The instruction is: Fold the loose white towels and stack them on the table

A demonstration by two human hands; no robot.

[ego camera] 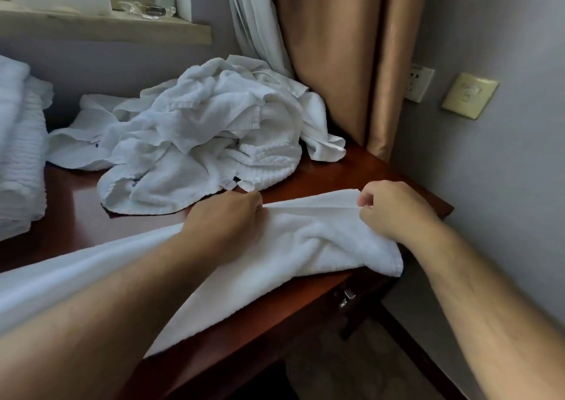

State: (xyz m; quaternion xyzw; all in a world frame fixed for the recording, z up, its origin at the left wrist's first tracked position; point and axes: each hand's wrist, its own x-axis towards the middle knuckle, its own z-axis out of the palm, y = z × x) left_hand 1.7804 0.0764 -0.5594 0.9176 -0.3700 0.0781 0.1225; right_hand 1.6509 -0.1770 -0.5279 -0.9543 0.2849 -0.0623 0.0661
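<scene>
Wooden table (351, 167), left hand (226, 216) and right hand (394, 208) knuckles-up, fingers of both pinching white towel (321, 240) edge

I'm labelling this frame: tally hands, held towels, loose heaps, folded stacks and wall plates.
2 hands: left hand, right hand
1 held towel
1 loose heap
1 folded stack
2 wall plates: socket, switch
Total: 7

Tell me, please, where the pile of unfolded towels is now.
Head view: the towel pile lies at the back centre of the table, between the folded stack on the left and the tan curtain.
</scene>
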